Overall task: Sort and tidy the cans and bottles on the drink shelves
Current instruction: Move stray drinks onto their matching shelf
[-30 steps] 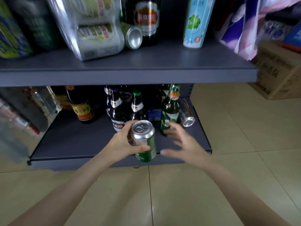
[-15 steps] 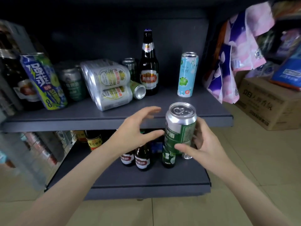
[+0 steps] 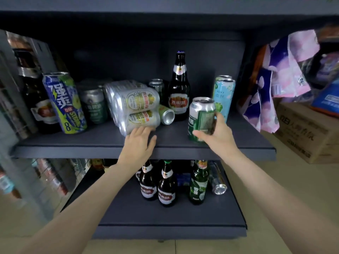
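My right hand (image 3: 219, 136) grips a green and silver can (image 3: 200, 118), upright over the front right of the middle shelf (image 3: 91, 140). My left hand (image 3: 138, 143) reaches onto that shelf, its straight fingers touching the lower front of a shrink-wrapped pack of cans (image 3: 134, 105) lying on its side. Behind stand a brown beer bottle (image 3: 178, 88), a light blue can (image 3: 223, 94) and a green can (image 3: 94, 105). One loose can (image 3: 166, 115) lies on its side beside the pack. A blue and yellow can (image 3: 64, 103) leans at the left.
The lower shelf (image 3: 165, 217) holds two brown bottles (image 3: 157, 186), a green bottle (image 3: 199, 182) and a small can (image 3: 218, 182) lying down. A cardboard box (image 3: 308, 132) and hanging pink and purple packets (image 3: 280, 74) are at the right. Plastic-wrapped goods crowd the left.
My right hand has carried the green can up from in front of the shelves to over the middle shelf. The left hand, open beside it before, has reached to the can pack. The view rose.
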A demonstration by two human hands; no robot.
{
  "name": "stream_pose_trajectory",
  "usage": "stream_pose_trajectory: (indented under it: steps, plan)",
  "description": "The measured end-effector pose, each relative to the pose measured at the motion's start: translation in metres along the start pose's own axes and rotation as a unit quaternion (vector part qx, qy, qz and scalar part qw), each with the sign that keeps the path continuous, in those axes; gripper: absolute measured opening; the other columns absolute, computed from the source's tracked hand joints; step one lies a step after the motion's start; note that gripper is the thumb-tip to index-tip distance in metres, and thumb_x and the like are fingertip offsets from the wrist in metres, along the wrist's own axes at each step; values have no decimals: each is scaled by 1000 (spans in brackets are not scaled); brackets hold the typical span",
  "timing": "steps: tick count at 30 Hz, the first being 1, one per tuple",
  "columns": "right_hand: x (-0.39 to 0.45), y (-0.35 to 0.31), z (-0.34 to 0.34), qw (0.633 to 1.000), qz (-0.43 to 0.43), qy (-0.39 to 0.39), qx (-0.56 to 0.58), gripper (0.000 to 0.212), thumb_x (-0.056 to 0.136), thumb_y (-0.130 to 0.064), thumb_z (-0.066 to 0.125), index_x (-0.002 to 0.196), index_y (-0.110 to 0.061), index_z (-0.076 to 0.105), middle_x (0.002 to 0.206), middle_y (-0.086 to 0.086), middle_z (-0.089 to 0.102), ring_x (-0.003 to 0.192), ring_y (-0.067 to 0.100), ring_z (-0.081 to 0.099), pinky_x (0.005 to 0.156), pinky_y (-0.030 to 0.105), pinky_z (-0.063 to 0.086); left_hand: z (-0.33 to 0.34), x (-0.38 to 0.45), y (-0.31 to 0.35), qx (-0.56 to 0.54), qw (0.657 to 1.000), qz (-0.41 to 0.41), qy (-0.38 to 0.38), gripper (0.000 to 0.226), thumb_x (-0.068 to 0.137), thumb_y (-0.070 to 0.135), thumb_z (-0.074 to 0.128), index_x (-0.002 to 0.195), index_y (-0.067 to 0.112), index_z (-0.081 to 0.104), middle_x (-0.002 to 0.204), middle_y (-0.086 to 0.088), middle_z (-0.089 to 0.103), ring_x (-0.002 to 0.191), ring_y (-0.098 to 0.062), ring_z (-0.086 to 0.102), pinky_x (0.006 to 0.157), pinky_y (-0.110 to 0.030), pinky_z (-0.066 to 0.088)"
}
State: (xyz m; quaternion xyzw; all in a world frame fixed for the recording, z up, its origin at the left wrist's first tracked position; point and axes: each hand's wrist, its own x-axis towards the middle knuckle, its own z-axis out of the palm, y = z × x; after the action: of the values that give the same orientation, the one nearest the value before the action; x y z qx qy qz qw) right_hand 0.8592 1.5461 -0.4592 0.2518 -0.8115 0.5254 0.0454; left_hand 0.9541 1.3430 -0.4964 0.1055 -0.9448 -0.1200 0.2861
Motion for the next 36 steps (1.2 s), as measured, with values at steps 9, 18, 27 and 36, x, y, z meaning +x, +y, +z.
stream_pose_trajectory:
  steps: [9,18,27,36]
  plan:
    - [-19,39,19,980,-94,171,-42,53,84,-22,68,129,-5,44,123,8,52,114,16,51,100,27,41,54,-93,-5,-80,980,55,176,28,80,8,44,107,11,50,115,-4,46,105,-21,43,95,-23,26]
    - [-105,160,44,994,17,105,-32,37,80,-13,73,111,-10,53,108,1,55,100,18,57,93,26,46,153,-119,-17,-249,943,-204,-80,71,80,26,71,137,12,31,136,0,40,126,-14,38,93,-21,35]
    - [-64,228,104,980,192,-47,21,79,71,-10,80,134,-11,32,123,-1,53,114,15,50,92,23,37,205,-95,15,-138,942,-306,-4,93,72,37,76,144,11,23,135,-15,26,121,-31,29,102,-39,36]
    - [-58,234,105,986,155,-34,-60,83,64,-16,85,132,-12,38,125,1,57,113,17,53,88,23,39,214,-97,22,-188,928,-315,72,78,70,26,78,133,8,36,135,-11,34,121,-27,39,93,-38,45]
